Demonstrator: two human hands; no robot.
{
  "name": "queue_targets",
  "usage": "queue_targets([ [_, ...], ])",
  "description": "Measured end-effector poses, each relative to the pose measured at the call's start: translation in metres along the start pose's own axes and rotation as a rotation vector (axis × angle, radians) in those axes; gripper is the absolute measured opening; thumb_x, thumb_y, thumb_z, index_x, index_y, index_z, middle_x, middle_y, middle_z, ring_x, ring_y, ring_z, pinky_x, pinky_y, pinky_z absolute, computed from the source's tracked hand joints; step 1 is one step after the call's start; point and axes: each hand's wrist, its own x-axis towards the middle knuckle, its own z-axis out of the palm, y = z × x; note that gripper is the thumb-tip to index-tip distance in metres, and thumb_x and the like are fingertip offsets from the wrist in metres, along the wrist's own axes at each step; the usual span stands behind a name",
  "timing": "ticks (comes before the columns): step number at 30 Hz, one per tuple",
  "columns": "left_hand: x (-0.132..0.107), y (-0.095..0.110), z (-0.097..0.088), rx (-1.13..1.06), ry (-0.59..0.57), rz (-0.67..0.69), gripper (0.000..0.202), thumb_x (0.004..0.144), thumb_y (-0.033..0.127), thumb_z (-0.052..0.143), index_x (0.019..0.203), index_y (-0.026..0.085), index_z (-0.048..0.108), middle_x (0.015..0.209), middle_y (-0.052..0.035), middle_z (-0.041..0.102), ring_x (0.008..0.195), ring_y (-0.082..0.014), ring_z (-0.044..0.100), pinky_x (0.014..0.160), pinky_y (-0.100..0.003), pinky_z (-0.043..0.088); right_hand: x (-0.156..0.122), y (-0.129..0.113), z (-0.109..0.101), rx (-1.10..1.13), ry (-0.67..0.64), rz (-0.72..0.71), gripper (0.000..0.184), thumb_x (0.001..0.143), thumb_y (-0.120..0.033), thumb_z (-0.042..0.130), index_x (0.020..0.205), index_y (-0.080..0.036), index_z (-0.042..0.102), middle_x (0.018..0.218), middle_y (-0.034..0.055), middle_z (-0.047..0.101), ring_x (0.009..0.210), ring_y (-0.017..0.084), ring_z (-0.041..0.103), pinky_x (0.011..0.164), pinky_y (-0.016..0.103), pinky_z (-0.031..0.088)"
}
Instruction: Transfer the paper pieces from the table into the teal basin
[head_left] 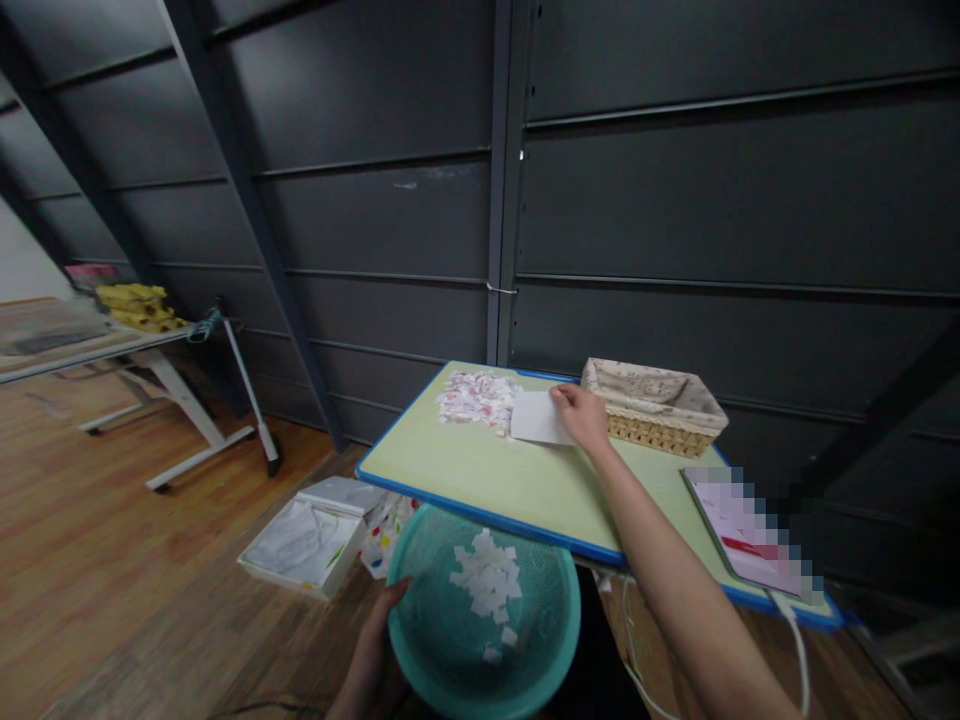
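Observation:
My right hand (pixel 581 416) reaches across the green table (pixel 480 470) and pinches the edge of a white sheet of paper (pixel 536 417). The sheet lies flat beside a pile of small red-and-white paper scraps (pixel 476 397). My left hand (pixel 379 640) grips the rim of a teal plastic basin (pixel 465 650) held below the table's near edge. Several white paper scraps (pixel 487 583) lie inside the basin.
A wicker basket (pixel 652 405) with a cloth lining stands at the table's back right. A tablet (pixel 750 535) with a white cable lies at the right edge. White boxes (pixel 315 535) sit on the wooden floor. Another table (pixel 112 345) stands far left. A dark wall rises behind.

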Motion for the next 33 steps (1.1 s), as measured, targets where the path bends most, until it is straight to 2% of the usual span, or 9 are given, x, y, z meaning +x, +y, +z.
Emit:
queue_targets([
  [5, 0.002, -0.001, 0.0, -0.024, -0.032, 0.0, 0.061, 0.076, 0.02, 0.068, 0.134, 0.011, 0.051, 0.096, -0.0119, 0.08, 0.105, -0.0339, 0.068, 0.098, -0.048, 0.049, 0.0, -0.001, -0.001, -0.014, -0.034, -0.022, 0.034, 0.087, -0.034, 0.047, 0.094, -0.017, 0.075, 0.093, 0.0114, 0.074, 0.084, 0.026, 0.066, 0.073, 0.033, 0.044],
  [10, 0.002, 0.0, 0.001, 0.002, 0.084, -0.014, 0.053, 0.073, 0.018, 0.068, 0.126, 0.01, 0.06, 0.096, -0.013, 0.08, 0.106, -0.0358, 0.067, 0.096, -0.049, 0.051, -0.005, -0.008, 0.006, 0.112, -0.098, -0.071, 0.033, 0.086, -0.035, 0.048, 0.092, -0.016, 0.075, 0.095, 0.0118, 0.075, 0.085, 0.026, 0.067, 0.075, 0.033, 0.046],
  [15, 0.001, 0.001, 0.003, 0.022, 0.069, 0.012, 0.054, 0.073, 0.018, 0.068, 0.125, 0.008, 0.059, 0.1, -0.0143, 0.079, 0.105, -0.0354, 0.068, 0.097, -0.048, 0.05, -0.015, -0.021, 0.017, 0.291, -0.139, -0.142, 0.033, 0.086, -0.04, 0.051, 0.092, -0.018, 0.075, 0.096, 0.0091, 0.075, 0.087, 0.025, 0.068, 0.076, 0.032, 0.048],
  [18, 0.0, 0.002, 0.003, 0.04, 0.083, 0.019, 0.052, 0.074, 0.018, 0.068, 0.124, 0.008, 0.059, 0.092, -0.0126, 0.081, 0.102, -0.0349, 0.07, 0.098, -0.049, 0.049, -0.015, -0.021, 0.017, 0.369, -0.085, -0.142, 0.034, 0.085, -0.043, 0.052, 0.09, -0.018, 0.075, 0.094, 0.0076, 0.076, 0.085, 0.024, 0.068, 0.076, 0.032, 0.05],
  [21, -0.002, 0.002, 0.002, 0.058, 0.059, 0.018, 0.05, 0.075, 0.02, 0.069, 0.123, 0.006, 0.06, 0.087, -0.0122, 0.081, 0.101, -0.0342, 0.07, 0.099, -0.047, 0.049, -0.01, -0.015, 0.013, 0.298, 0.071, -0.109, 0.037, 0.087, -0.044, 0.049, 0.093, -0.018, 0.075, 0.093, 0.0087, 0.076, 0.082, 0.024, 0.069, 0.075, 0.034, 0.051],
  [23, -0.003, 0.002, 0.001, 0.055, 0.044, 0.012, 0.051, 0.075, 0.02, 0.069, 0.123, 0.006, 0.06, 0.088, -0.0124, 0.081, 0.102, -0.0338, 0.07, 0.098, -0.046, 0.049, -0.008, -0.011, 0.01, 0.206, 0.118, -0.125, 0.037, 0.089, -0.042, 0.047, 0.095, -0.018, 0.075, 0.095, 0.0097, 0.075, 0.083, 0.025, 0.069, 0.076, 0.035, 0.051],
  [28, 0.002, 0.0, -0.002, 0.027, 0.013, 0.006, 0.048, 0.076, 0.019, 0.067, 0.121, 0.006, 0.061, 0.083, -0.0109, 0.081, 0.104, -0.0339, 0.068, 0.096, -0.046, 0.051, -0.013, -0.009, 0.013, 0.026, 0.071, -0.239, 0.033, 0.092, -0.036, 0.045, 0.099, -0.021, 0.074, 0.099, 0.0084, 0.075, 0.082, 0.025, 0.07, 0.076, 0.034, 0.051],
  [33, 0.004, -0.001, -0.005, 0.015, 0.004, -0.004, 0.048, 0.076, 0.018, 0.068, 0.121, 0.004, 0.06, 0.072, -0.0101, 0.081, 0.103, -0.0342, 0.069, 0.096, -0.045, 0.051, -0.018, -0.013, 0.019, -0.002, 0.077, -0.295, 0.034, 0.093, -0.036, 0.044, 0.1, -0.021, 0.073, 0.1, 0.0066, 0.075, 0.081, 0.024, 0.071, 0.072, 0.032, 0.05],
])
